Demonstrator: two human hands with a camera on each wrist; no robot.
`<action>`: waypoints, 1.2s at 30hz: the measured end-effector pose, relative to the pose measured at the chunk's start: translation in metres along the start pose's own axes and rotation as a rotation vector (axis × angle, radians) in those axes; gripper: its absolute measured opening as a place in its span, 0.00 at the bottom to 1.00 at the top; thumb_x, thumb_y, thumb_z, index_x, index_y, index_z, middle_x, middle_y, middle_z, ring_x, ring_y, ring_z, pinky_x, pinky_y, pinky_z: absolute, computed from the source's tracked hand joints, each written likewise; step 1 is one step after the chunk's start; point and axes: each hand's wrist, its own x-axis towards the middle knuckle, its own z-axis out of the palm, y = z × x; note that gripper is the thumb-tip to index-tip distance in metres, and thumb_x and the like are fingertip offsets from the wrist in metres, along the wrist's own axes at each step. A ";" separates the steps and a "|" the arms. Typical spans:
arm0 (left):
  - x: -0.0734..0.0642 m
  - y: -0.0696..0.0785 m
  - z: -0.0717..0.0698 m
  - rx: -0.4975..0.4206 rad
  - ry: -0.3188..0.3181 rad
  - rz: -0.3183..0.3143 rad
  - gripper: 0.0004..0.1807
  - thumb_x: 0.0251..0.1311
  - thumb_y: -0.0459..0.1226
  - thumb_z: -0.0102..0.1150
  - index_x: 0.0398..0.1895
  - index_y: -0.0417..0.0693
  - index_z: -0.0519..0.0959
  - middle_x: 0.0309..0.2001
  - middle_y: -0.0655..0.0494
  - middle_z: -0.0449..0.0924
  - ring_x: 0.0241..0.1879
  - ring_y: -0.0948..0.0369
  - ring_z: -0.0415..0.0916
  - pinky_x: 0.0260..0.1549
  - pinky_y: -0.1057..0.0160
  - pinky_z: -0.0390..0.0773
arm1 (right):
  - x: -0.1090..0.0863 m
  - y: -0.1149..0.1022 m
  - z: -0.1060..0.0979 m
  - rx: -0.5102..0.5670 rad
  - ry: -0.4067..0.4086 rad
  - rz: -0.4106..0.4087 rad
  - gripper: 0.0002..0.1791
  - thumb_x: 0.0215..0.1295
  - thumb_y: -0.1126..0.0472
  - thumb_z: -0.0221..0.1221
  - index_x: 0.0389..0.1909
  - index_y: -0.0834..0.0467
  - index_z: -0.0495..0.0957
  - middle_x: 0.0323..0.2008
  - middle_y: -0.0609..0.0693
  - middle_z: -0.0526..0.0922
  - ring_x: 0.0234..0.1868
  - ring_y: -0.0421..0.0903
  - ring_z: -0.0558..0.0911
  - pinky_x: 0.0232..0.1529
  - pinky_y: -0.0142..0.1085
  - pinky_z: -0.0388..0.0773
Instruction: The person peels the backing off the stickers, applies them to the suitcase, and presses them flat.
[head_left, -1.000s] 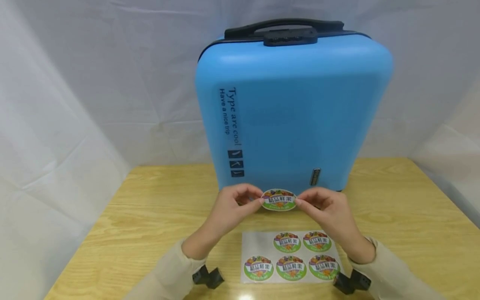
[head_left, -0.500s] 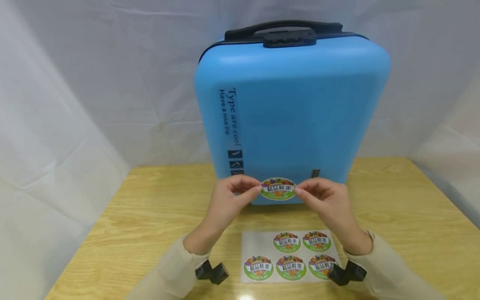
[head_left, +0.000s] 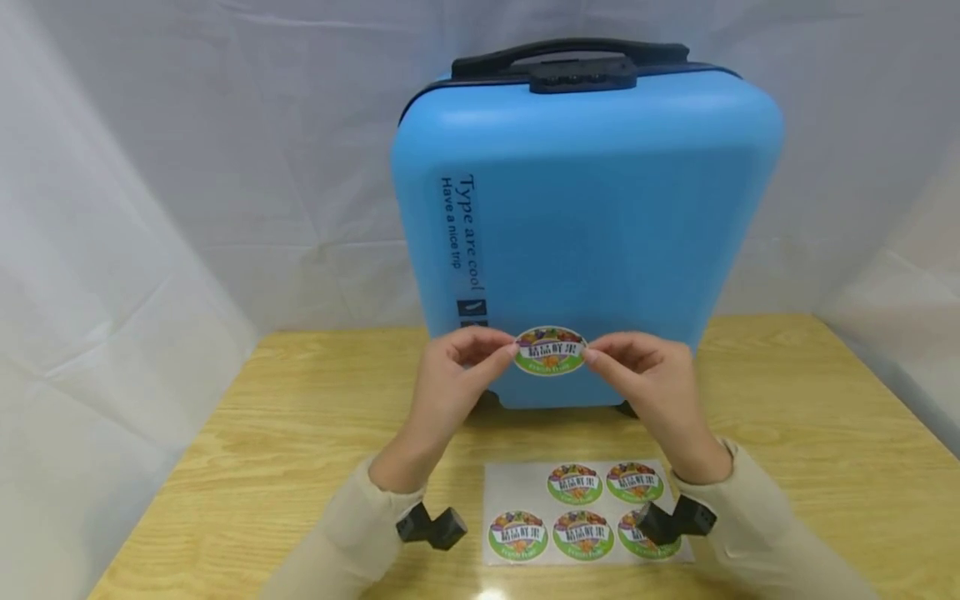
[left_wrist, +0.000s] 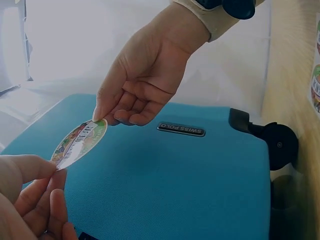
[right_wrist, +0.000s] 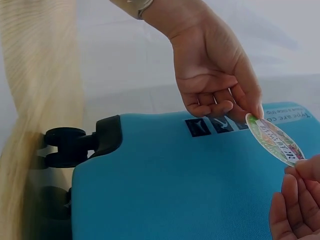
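An oval fruit sticker (head_left: 551,351), printed in green, white and fruit colours, is stretched flat between two hands in front of the blue suitcase (head_left: 585,225). My left hand (head_left: 457,375) pinches its left end between thumb and forefinger. At the opposite end, my right hand (head_left: 652,375) pinches it the same way. Both wrist views show the sticker (left_wrist: 80,144) held in the air before the suitcase front, tilted, with the other fingers of each hand curled loosely. The suitcase stands upright on its wheels (right_wrist: 65,147), facing me.
A white backing sheet (head_left: 513,483) with several more oval stickers lies on the wooden table (head_left: 315,433) below the hands. Its upper left spot is bare. Black cameras (head_left: 431,527) sit on both wrists. White cloth (head_left: 225,167) hangs behind and at both sides.
Both hands have risen together with the sticker, from near the suitcase's bottom edge to higher before its lower front. The backing sheet and suitcase stay in place.
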 end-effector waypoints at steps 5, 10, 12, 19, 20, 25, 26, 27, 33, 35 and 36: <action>0.004 0.002 0.001 -0.004 0.051 0.014 0.06 0.56 0.34 0.64 0.35 0.40 0.83 0.33 0.51 0.83 0.33 0.60 0.77 0.34 0.65 0.79 | 0.007 -0.004 0.001 0.008 0.025 -0.016 0.06 0.59 0.64 0.63 0.34 0.63 0.83 0.27 0.57 0.84 0.28 0.49 0.81 0.30 0.31 0.77; 0.006 0.007 0.002 0.011 0.102 0.083 0.06 0.56 0.35 0.64 0.34 0.41 0.83 0.33 0.52 0.83 0.30 0.60 0.76 0.30 0.67 0.77 | 0.013 -0.008 0.004 0.029 0.040 -0.019 0.07 0.60 0.63 0.63 0.34 0.64 0.83 0.29 0.59 0.84 0.30 0.50 0.81 0.34 0.31 0.78; 0.007 0.010 0.002 0.022 0.120 0.124 0.06 0.56 0.35 0.64 0.34 0.40 0.84 0.33 0.51 0.84 0.30 0.60 0.76 0.29 0.67 0.76 | 0.016 -0.011 0.005 0.044 0.041 -0.017 0.07 0.59 0.63 0.63 0.35 0.64 0.83 0.29 0.59 0.84 0.31 0.49 0.82 0.35 0.32 0.78; 0.010 0.017 0.002 0.050 0.193 0.227 0.06 0.55 0.35 0.66 0.33 0.40 0.84 0.30 0.51 0.84 0.28 0.61 0.75 0.26 0.66 0.75 | 0.025 -0.019 0.010 0.089 0.081 -0.054 0.07 0.58 0.64 0.64 0.34 0.65 0.83 0.27 0.57 0.84 0.29 0.48 0.82 0.34 0.32 0.79; 0.011 0.018 0.003 0.055 0.200 0.239 0.06 0.55 0.35 0.66 0.33 0.40 0.84 0.30 0.51 0.84 0.28 0.61 0.75 0.26 0.66 0.76 | 0.026 -0.020 0.011 0.080 0.087 -0.065 0.07 0.58 0.64 0.64 0.33 0.65 0.83 0.27 0.57 0.84 0.29 0.49 0.81 0.34 0.32 0.78; 0.013 0.025 0.003 0.107 0.247 0.310 0.06 0.55 0.35 0.65 0.32 0.40 0.84 0.29 0.51 0.84 0.25 0.61 0.75 0.21 0.65 0.76 | 0.032 -0.026 0.014 0.047 0.112 -0.105 0.07 0.59 0.63 0.64 0.34 0.64 0.84 0.27 0.58 0.84 0.29 0.52 0.80 0.33 0.32 0.77; 0.014 0.027 0.003 0.119 0.254 0.324 0.06 0.55 0.35 0.65 0.32 0.39 0.84 0.29 0.51 0.84 0.25 0.62 0.76 0.20 0.65 0.76 | 0.033 -0.027 0.014 0.050 0.117 -0.111 0.07 0.59 0.63 0.64 0.34 0.64 0.84 0.27 0.58 0.84 0.29 0.51 0.80 0.33 0.32 0.77; 0.014 0.028 0.003 0.127 0.260 0.335 0.06 0.55 0.35 0.65 0.32 0.39 0.84 0.29 0.51 0.84 0.25 0.62 0.76 0.19 0.65 0.76 | 0.034 -0.028 0.015 0.056 0.122 -0.116 0.07 0.59 0.63 0.64 0.34 0.64 0.84 0.27 0.58 0.84 0.29 0.51 0.80 0.33 0.32 0.77; 0.017 0.033 0.003 0.148 0.295 0.353 0.07 0.56 0.35 0.65 0.32 0.38 0.84 0.30 0.50 0.84 0.26 0.62 0.76 0.20 0.65 0.77 | 0.038 -0.033 0.019 0.116 0.144 -0.126 0.07 0.58 0.64 0.64 0.33 0.65 0.84 0.27 0.58 0.84 0.29 0.46 0.82 0.34 0.33 0.78; 0.017 0.033 0.003 0.146 0.304 0.351 0.07 0.56 0.36 0.64 0.33 0.39 0.84 0.30 0.50 0.84 0.26 0.62 0.76 0.18 0.65 0.76 | 0.039 -0.034 0.021 0.132 0.147 -0.125 0.07 0.57 0.64 0.65 0.32 0.65 0.84 0.26 0.58 0.84 0.29 0.46 0.81 0.34 0.33 0.78; 0.017 0.034 0.003 0.146 0.308 0.352 0.08 0.56 0.36 0.64 0.33 0.39 0.84 0.30 0.50 0.84 0.25 0.62 0.76 0.17 0.65 0.76 | 0.040 -0.035 0.022 0.136 0.150 -0.126 0.07 0.57 0.64 0.65 0.32 0.65 0.84 0.26 0.57 0.84 0.28 0.46 0.81 0.34 0.33 0.78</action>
